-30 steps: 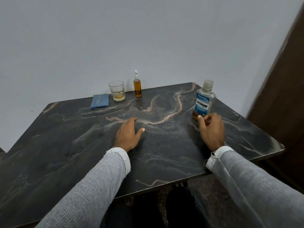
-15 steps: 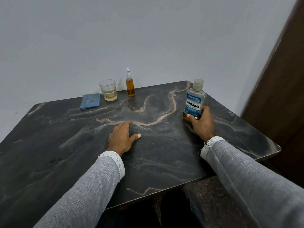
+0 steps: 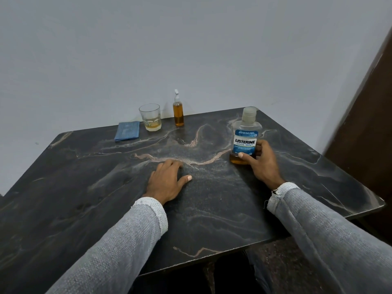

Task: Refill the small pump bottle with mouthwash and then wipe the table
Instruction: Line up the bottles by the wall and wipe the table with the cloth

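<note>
My right hand point(image 3: 262, 164) wraps the base of the mouthwash bottle point(image 3: 245, 136), thumb across the front below the label and fingers curled round the far side, a low grip that should keep it steady for lifting or uncapping; the cap is on, and only a shallow amber layer sits at the bottom. My left hand point(image 3: 166, 180) lies flat on the worktop point(image 3: 212, 209), fingers relaxed, holding nothing, probably just bracing me. The small pump bottle point(image 3: 178, 110) stands upright near the far edge by the wall, well apart from the mouthwash bottle, pump head on, nearly full of amber liquid. Just beside it on the left sits a glass point(image 3: 151, 117) with a little liquid, then the folded blue cloth point(image 3: 127, 130), which I take to be for the wipe. Open dark surface lies between my hands and those three, so I judge there's room to bring things together, though the mouthwash bottle sits toward the right edge.
</note>
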